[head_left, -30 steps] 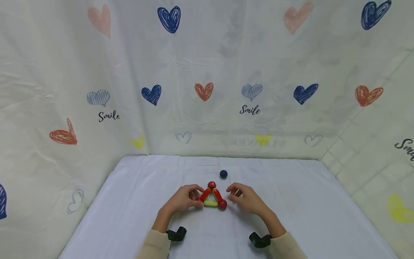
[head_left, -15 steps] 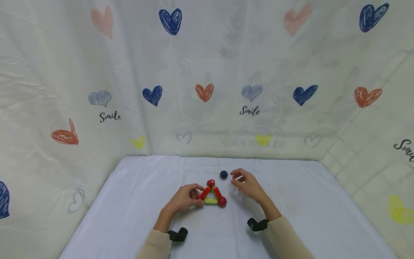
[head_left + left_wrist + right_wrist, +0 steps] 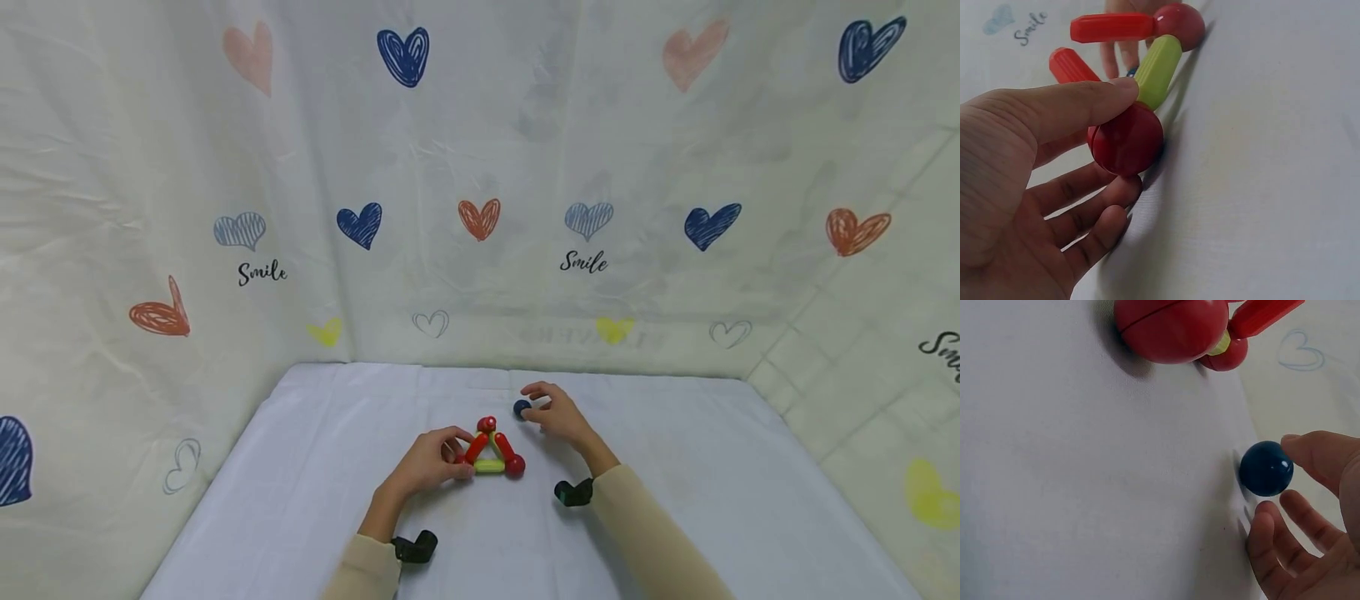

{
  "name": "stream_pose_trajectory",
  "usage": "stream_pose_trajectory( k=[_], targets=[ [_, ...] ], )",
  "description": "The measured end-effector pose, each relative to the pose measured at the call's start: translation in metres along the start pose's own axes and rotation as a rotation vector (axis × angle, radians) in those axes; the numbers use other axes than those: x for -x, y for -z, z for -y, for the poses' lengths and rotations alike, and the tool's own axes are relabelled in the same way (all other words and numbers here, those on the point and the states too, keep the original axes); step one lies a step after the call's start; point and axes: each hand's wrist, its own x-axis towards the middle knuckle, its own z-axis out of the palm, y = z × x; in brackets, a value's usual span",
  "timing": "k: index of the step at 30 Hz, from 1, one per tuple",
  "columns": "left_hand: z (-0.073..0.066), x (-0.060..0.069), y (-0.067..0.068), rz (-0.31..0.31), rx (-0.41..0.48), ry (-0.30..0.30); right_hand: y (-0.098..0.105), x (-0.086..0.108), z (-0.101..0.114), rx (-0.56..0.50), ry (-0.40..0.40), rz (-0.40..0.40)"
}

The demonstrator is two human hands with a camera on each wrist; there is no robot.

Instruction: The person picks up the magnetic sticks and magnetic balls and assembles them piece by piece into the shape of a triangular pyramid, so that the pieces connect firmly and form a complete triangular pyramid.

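Observation:
On the white cloth, a triangular frame of red balls joined by yellow-green rods (image 3: 489, 467) has red rods (image 3: 504, 446) leaning up from its corners. My left hand (image 3: 429, 461) pinches the frame's left red ball (image 3: 1127, 140), its thumb also against the yellow-green rod (image 3: 1160, 72). Behind the frame, a dark blue ball (image 3: 1266, 469) rests on the cloth. My right hand (image 3: 555, 414) reaches around it from the right, thumb at the ball's edge, fingers spread loosely beside it. Whether the thumb presses the ball, I cannot tell.
White cloth covers the table (image 3: 337, 417), and its back edge meets a hanging sheet (image 3: 525, 283) printed with hearts. Dark devices are strapped on both wrists, the left one (image 3: 416, 547) and the right one (image 3: 573, 492).
My right hand has moved from beside the frame's right corner, back and then left to the dark blue ball. The left hand has kept its hold on the frame.

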Motion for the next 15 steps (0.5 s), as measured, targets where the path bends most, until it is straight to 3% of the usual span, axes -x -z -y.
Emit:
stream_pose_trajectory(
  k=[7, 15],
  targets=[
    [0.0004, 0.0009, 0.0002, 0.002, 0.011, 0.006, -0.0092, -0.0092, -0.0015, 0.075, -0.016, -0.021],
    [0.0009, -0.0001, 0.0007, 0.014, 0.014, 0.014, -0.0063, -0.0002, 0.0032, 0.042, -0.025, -0.058]
  ],
)
